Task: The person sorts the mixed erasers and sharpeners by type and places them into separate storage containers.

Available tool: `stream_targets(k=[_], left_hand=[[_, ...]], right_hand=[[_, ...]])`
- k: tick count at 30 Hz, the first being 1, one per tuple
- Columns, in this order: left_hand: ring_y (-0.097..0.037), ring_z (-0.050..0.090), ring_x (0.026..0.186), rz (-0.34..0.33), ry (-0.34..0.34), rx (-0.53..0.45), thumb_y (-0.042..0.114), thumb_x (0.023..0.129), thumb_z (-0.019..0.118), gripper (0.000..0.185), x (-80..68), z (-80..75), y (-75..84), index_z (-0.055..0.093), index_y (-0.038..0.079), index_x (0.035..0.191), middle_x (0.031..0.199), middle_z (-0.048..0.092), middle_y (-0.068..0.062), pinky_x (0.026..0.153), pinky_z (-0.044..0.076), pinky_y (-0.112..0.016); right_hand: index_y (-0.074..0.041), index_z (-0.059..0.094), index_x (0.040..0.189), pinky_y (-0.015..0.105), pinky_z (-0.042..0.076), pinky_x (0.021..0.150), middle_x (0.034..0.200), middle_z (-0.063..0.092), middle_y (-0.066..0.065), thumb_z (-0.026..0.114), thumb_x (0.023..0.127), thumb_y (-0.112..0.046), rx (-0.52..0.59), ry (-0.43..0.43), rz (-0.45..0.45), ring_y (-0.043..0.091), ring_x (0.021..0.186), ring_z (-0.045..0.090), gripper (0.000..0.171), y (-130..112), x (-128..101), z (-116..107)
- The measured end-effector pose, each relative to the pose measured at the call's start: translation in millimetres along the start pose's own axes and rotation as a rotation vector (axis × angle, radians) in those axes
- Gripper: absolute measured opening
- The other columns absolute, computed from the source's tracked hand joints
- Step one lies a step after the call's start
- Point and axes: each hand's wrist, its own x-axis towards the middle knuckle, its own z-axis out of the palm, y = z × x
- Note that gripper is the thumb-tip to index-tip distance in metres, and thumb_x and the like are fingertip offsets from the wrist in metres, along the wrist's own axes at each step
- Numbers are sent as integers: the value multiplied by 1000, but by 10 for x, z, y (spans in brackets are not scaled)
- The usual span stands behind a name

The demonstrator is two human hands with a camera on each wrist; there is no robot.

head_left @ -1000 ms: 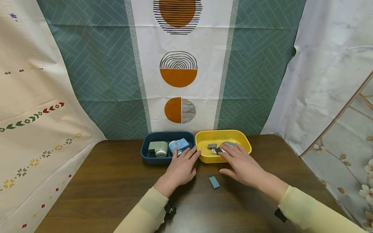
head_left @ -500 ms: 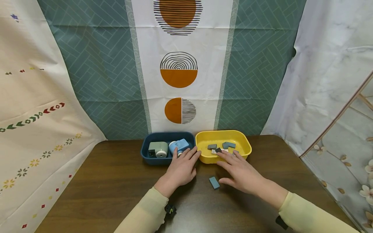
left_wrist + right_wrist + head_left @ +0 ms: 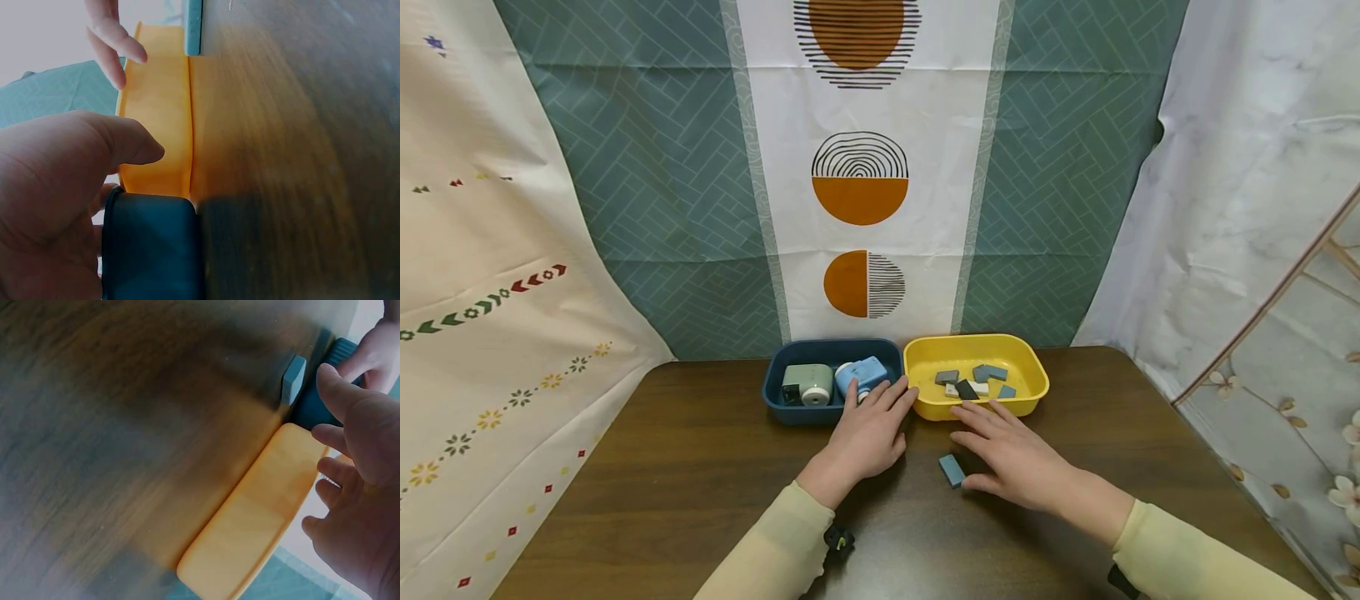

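My left hand point(image 3: 867, 437) has its fingers spread at the meeting corners of a dark blue bin point(image 3: 775, 410) and a yellow bin point(image 3: 936, 412), with nothing held. Over the table before the yellow bin hovers my right hand point(image 3: 1018, 458), fingers loosely extended and holding nothing. Just left of its thumb a blue-grey block point(image 3: 952, 471) lies on the table. Several small blocks lie in the yellow bin: grey, blue-grey, white and a black one point(image 3: 967, 389). The right wrist view shows the right hand apart from the yellow bin's wall point(image 3: 250, 519).
In the dark blue bin sit a green toy camera point(image 3: 807, 382) and a light blue toy camera point(image 3: 861, 375). Both bins stand at the back of the brown wooden table point(image 3: 700, 492). A patterned cloth point(image 3: 865, 108) hangs behind, with more cloth at both sides.
My right hand has drawn back from over the yellow bin toward the loose blue-grey block on the table, uncovering the blocks inside. My left hand has stayed in place.
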Motion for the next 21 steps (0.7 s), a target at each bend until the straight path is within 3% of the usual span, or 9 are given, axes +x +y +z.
stream_targets(k=[21], left_hand=[[-32, 33, 164, 3, -2, -16, 31, 109, 70, 72, -8, -15, -2, 40, 23, 173, 181, 29, -2, 129, 7, -74]], right_hand=[[-4, 68, 147, 64, 30, 128, 166, 52, 18, 84, 99, -42, 10, -80, -1, 36, 156, 45, 64, -12, 35, 101]])
